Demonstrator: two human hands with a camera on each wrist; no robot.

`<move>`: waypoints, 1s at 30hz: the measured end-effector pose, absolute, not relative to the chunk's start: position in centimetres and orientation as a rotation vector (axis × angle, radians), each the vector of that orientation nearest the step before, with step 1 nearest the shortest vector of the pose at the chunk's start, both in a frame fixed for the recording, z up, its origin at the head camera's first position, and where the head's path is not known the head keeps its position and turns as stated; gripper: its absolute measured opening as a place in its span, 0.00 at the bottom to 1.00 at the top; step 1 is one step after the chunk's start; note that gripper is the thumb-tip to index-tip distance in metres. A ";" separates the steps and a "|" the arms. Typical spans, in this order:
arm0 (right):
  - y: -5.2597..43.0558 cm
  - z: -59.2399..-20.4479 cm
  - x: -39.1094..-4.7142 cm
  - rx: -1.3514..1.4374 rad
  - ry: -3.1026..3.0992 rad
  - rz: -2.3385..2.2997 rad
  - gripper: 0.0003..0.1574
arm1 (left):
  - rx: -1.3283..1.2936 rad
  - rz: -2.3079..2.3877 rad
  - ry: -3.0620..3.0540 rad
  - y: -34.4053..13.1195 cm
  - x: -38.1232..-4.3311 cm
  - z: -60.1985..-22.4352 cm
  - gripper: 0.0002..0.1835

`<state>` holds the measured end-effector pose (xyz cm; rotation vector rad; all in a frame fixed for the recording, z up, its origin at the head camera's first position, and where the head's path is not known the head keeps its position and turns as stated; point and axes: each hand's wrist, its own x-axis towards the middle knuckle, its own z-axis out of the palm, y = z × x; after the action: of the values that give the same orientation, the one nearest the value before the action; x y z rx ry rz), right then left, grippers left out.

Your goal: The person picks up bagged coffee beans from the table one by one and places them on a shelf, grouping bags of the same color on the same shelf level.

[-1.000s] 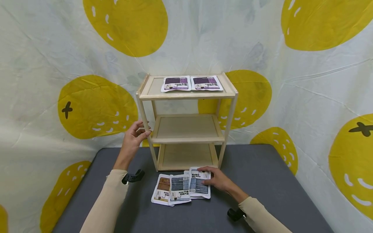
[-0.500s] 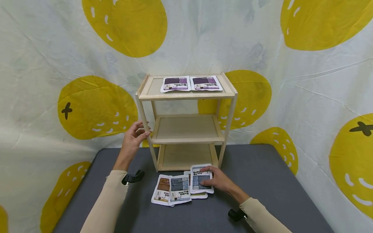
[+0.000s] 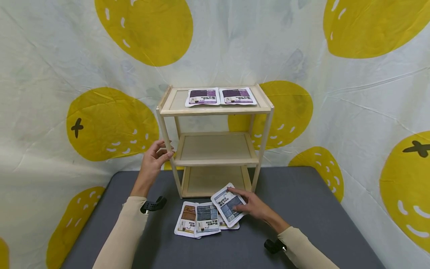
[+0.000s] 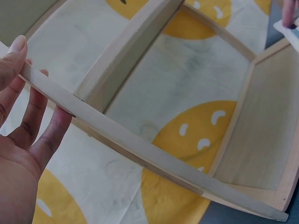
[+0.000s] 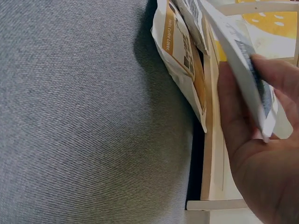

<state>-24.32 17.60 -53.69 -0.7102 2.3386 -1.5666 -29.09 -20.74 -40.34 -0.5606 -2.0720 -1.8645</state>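
Blue pouch (image 3: 224, 206) is the one being picked up, I'd say: right hand (image 3: 258, 206) has it pinched between thumb and fingers, tilted up off the grey table (image 3: 302, 209), near the front of the wooden rack (image 3: 217, 163). Left hand (image 3: 151, 162) has thumb and fingers wrapped around the rack's left post (image 3: 164, 129), probably steadying it. Two purple pouches (image 3: 203, 96) already lie side by side on the top shelf (image 3: 175, 101), so my guess is shelf-loading. Next move likely calls for raising it past a front rail and laying it flat, can't tell on which shelf. Brown pouch (image 3: 186, 221) and second blue pouch (image 3: 207, 218) overlap on the table, don't snag them
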 end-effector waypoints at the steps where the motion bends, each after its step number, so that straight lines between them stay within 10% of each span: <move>1: 17.6 -53.6 -24.3 -0.708 2.345 -1.571 0.43 | -0.561 -1.863 -2.073 -20.7 -29.1 -40.3 0.22; 19: 17.6 -53.3 -24.5 -0.744 2.349 -1.584 0.18 | -0.567 -1.838 -2.079 -20.8 -29.1 -40.6 0.23; 30: 17.8 -53.1 -24.7 -0.773 2.189 -1.591 0.32 | -0.558 -1.848 -2.082 -20.7 -29.2 -40.4 0.24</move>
<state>-24.74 17.78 -53.13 -0.7726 2.1895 -1.5914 -29.20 -20.72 -40.44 -0.5584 -2.0817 -1.8477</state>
